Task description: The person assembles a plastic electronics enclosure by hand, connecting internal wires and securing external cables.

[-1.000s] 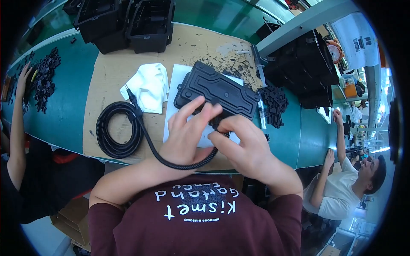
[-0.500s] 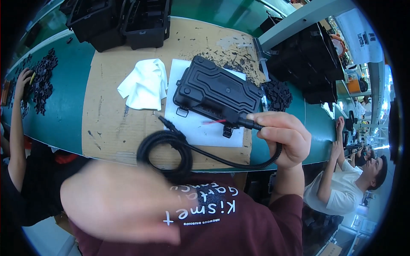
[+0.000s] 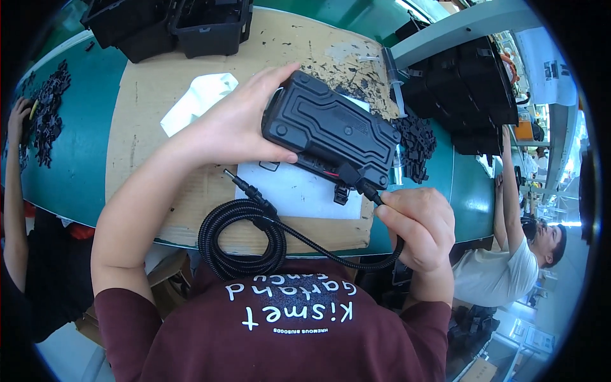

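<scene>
The right hand (image 3: 420, 224) pinches one end of a black, ribbed, probably springy cable (image 3: 328, 251); the left hand (image 3: 245, 124) clasps the left end of a rectangular black plastic case (image 3: 337, 130) over a flat white sheet (image 3: 305, 200), perhaps resting on it. Stiff-looking, the case suits gripping by its ends.

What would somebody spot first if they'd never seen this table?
Probably the black rectangular plastic case with its ridged top, in the middle, held at its left end by the left hand. Next, the coiled black ribbed tube at the near edge of the brown flat cardboard, running to the right hand beside the case. A bright white cloth stands out beyond the left forearm.
</scene>
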`<act>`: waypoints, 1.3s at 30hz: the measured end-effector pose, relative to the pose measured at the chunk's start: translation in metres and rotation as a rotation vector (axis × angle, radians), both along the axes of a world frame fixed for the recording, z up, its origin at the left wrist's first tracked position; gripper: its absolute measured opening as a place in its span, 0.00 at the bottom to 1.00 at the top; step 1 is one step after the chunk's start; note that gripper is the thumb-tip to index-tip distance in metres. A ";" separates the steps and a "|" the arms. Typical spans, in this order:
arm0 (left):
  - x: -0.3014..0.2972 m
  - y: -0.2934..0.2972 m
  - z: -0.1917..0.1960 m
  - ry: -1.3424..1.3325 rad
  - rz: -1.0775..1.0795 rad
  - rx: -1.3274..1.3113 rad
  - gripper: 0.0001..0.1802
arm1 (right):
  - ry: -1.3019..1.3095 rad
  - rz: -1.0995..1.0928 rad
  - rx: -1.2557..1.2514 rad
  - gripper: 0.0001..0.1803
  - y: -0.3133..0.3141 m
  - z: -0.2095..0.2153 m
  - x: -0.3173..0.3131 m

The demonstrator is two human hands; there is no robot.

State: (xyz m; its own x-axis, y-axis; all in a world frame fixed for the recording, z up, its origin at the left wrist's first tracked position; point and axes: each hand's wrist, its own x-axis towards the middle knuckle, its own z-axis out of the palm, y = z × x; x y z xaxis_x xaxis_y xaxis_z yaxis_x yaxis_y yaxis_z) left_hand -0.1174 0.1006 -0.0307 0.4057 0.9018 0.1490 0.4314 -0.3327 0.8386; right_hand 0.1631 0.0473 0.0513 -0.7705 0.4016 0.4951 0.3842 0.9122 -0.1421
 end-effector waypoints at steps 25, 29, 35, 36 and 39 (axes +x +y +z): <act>0.006 0.001 0.009 0.092 0.047 0.061 0.58 | -0.090 0.050 -0.034 0.14 0.009 0.005 0.002; 0.005 0.002 0.008 0.092 0.050 0.073 0.59 | -0.098 0.063 -0.067 0.14 0.009 0.008 0.001; 0.005 0.002 0.009 0.089 0.060 0.065 0.58 | -0.121 0.052 -0.078 0.14 0.009 0.012 0.002; 0.006 0.002 0.010 0.089 0.060 0.065 0.58 | -0.119 0.043 -0.079 0.14 0.008 0.012 0.002; 0.006 0.001 0.011 0.054 0.074 -0.015 0.59 | -0.120 0.031 -0.083 0.14 0.008 0.012 0.002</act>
